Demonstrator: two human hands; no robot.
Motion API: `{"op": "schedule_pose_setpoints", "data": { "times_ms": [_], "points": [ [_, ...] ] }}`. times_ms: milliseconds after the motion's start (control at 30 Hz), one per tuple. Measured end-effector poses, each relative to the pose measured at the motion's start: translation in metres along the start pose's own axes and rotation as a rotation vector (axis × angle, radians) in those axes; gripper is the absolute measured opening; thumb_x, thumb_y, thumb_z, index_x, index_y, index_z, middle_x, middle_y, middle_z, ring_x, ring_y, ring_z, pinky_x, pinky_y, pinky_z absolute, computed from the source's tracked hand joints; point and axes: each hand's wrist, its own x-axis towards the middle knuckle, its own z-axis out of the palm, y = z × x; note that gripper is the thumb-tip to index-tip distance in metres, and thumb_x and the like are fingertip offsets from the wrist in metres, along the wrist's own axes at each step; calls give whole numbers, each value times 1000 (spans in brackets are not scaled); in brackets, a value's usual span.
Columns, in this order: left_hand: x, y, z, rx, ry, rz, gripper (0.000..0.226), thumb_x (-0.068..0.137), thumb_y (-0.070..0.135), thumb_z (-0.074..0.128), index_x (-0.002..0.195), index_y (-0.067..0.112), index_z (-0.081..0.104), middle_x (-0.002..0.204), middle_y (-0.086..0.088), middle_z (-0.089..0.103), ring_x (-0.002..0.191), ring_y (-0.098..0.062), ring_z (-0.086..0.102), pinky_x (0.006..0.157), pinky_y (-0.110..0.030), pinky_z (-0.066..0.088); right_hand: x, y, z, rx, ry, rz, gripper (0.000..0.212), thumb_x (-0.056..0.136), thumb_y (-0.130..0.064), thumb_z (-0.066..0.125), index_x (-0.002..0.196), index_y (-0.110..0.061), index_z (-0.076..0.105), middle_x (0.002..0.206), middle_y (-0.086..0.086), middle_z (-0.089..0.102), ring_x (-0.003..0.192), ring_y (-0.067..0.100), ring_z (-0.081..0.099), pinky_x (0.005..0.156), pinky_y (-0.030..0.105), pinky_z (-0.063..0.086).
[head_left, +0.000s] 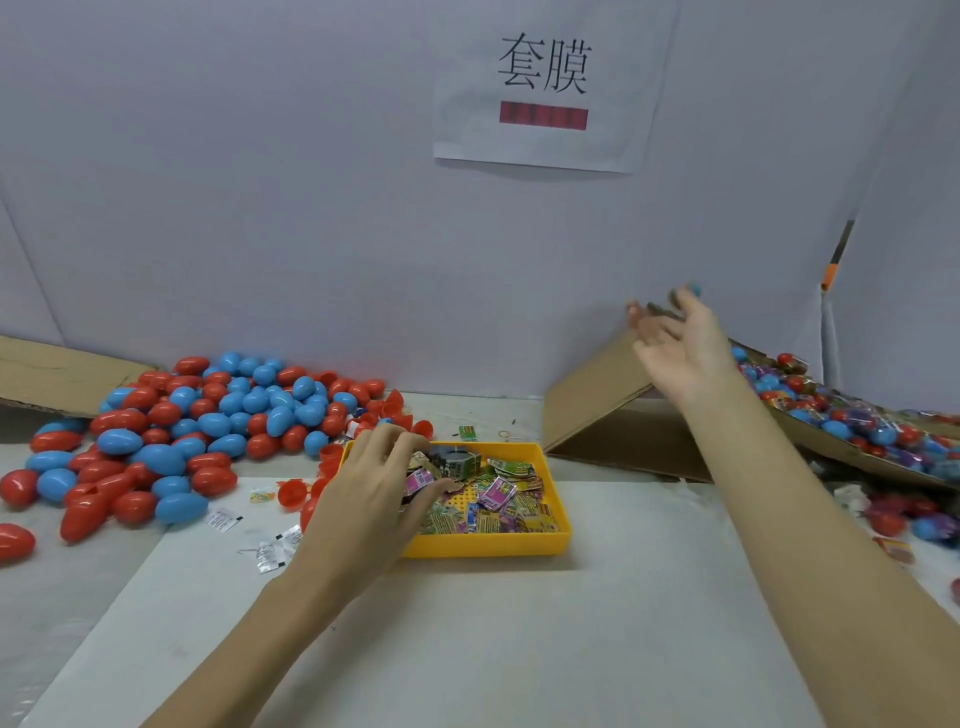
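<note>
Here left hand (371, 488) crosses the tray (488, 546) edge, pinching a packet (418, 477)

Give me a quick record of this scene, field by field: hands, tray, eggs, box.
Left hand: in yellow tray, fingers curled on packets
Right hand: raised, blurred, fingers spread, above cardboard box
Left of tray: loose red and blue eggs
In box: wrapped eggs
Wall: paper sign

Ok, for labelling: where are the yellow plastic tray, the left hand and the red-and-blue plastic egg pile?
yellow plastic tray (493, 546): head view, front wall
left hand (363, 493): head view, its back
red-and-blue plastic egg pile (280, 420): head view, a blue egg
</note>
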Motion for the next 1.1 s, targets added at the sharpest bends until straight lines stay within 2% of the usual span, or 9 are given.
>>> {"op": "schedule_pose_setpoints", "data": {
  "times_ms": [100,233,333,467,600,700,900,1033,1100],
  "points": [
    [-1,-6,3,25,-20,-14,31,91,37,73,110,12,69,109,-2,60,99,-20,57,77,-29,51,7,3,-11,-146,-13,71,51,100,-24,63,140,3,47,128,20,60,109,21,66,87,26,60],
    [0,-16,1,56,-33,-72,22,92,31,74,104,13,69,105,-1,61,95,-20,53,77,-32,50,-21,60,-28,-262,-133,188,20,99,-7,60,116,2,66,100,13,71,86,18,71,75,24,61],
    [3,-30,-6,77,-9,-150,17,94,26,72,102,12,68,101,-2,61,93,-22,53,76,-37,50,-54,109,-41,-373,-228,268,21,101,-6,57,115,4,69,95,12,75,86,18,74,72,24,60],
    [5,-65,-19,107,64,-383,14,97,22,66,103,9,67,102,-8,62,97,-24,52,80,-40,50,-74,149,-49,-461,-294,328,22,103,-4,54,114,4,71,92,11,75,83,16,73,70,23,59],
    [-4,-112,-30,278,12,-484,23,98,11,61,118,0,68,121,-21,64,109,-41,53,89,-52,44,-71,151,-51,-326,-249,368,23,104,-1,50,114,6,69,87,11,72,76,15,70,66,23,58],
    [-14,-128,-26,409,-171,-482,39,104,25,52,141,14,56,149,-9,52,134,-33,46,106,-46,33,-70,150,-54,-232,-221,394,22,103,-1,51,115,7,67,86,12,71,75,16,68,63,24,58],
    [-15,-138,-16,422,-220,-400,30,101,23,54,129,25,64,132,-6,52,119,-28,53,105,-44,33,-70,151,-58,-235,-222,385,22,103,-2,52,115,6,69,86,12,71,74,16,69,63,23,58],
    [-14,-144,-11,503,-324,-418,43,103,28,48,146,34,53,160,-11,34,141,-37,39,119,-46,24,-71,150,-58,-229,-221,391,23,103,-2,52,116,6,68,86,12,71,74,16,69,63,23,58],
    [-13,-147,-11,514,-327,-421,43,104,30,46,147,33,52,162,-10,33,143,-37,37,120,-47,23,-71,150,-58,-228,-219,393,23,103,-2,52,116,6,69,86,11,71,74,15,69,63,24,58]
  ]
}}
